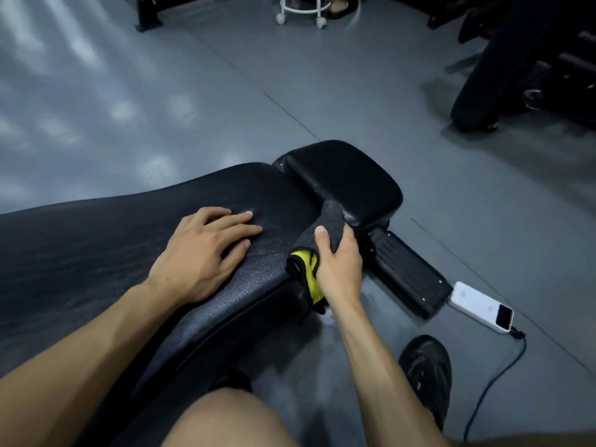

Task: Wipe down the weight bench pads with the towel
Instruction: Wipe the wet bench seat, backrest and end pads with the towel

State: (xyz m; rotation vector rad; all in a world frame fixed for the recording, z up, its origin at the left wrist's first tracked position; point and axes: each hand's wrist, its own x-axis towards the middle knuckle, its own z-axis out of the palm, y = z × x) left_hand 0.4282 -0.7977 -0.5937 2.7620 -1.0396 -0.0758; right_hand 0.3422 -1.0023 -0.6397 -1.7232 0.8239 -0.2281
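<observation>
left hand (206, 250): flat, fingers spread, palm down | right hand (338, 262): grip closed, thumb on top

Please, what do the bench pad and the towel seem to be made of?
The long black bench pad looks like vinyl or faux leather over padding: pebbled grain, dull sheen. The dark grey and yellow towel gripped by the right hand looks like soft microfibre or terry cloth: matte, fuzzy, folding limply.
</observation>
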